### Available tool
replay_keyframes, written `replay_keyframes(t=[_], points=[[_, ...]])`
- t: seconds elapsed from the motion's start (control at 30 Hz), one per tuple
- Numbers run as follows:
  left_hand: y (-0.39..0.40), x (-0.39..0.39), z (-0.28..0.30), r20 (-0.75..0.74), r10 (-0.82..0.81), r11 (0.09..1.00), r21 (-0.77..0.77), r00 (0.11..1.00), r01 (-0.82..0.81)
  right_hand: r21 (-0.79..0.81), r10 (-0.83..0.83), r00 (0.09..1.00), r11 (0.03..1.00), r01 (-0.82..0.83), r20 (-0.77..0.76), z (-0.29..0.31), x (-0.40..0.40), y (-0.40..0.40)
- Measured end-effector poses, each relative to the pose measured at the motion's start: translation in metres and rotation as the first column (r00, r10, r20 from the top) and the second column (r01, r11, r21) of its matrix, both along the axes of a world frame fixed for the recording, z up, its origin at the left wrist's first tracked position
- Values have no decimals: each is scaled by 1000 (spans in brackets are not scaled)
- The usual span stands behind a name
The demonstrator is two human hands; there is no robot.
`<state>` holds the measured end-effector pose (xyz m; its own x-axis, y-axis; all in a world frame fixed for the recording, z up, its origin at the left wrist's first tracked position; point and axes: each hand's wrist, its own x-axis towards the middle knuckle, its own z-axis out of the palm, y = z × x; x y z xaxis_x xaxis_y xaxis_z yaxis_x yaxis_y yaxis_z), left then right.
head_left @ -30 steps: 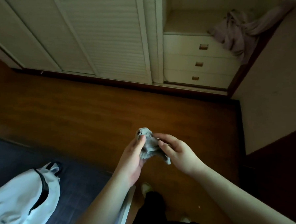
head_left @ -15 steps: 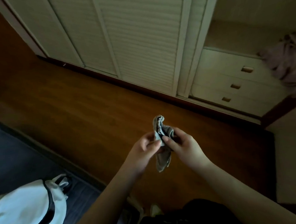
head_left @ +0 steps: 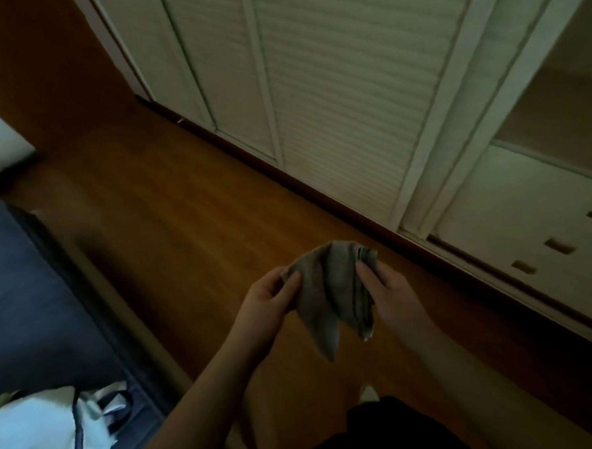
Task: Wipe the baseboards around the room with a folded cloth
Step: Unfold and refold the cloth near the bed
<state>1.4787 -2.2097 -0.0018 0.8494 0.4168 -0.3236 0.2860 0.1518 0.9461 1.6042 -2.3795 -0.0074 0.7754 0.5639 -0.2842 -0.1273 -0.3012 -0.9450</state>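
A grey cloth hangs spread between both hands above the wooden floor. My left hand pinches its left edge, and my right hand grips its right, bunched edge. The cloth's lower corner points down. A dark brown baseboard strip runs diagonally under the white louvred closet doors, well beyond the hands.
White drawers with cut-out handles stand at the right. A dark blue bed fills the left, with a white bag on it. Wooden floor lies between bed and closet. My foot shows below the cloth.
The cloth has gone from a bunched wad to spread open between the hands, which have moved apart. The view has swung left along the closet.
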Motion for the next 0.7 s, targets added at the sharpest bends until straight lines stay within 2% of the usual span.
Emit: replay_keyframes(t=[0.2,0.4,0.6,0.7], points=[[74,25,14,-30,265,960,106,964,-260,28,160,983,987,-158,-92,16,72,74],[161,20,5,14,554,824,137,833,-550,58,403,914,914,-401,-41,24,83,197],[265,9,-8,17,689,715,148,724,-684,84,503,862,863,-498,-54,21,75,332],[314,-2,-5,20,706,700,133,708,-701,104,539,840,841,-531,-63,29,68,389]])
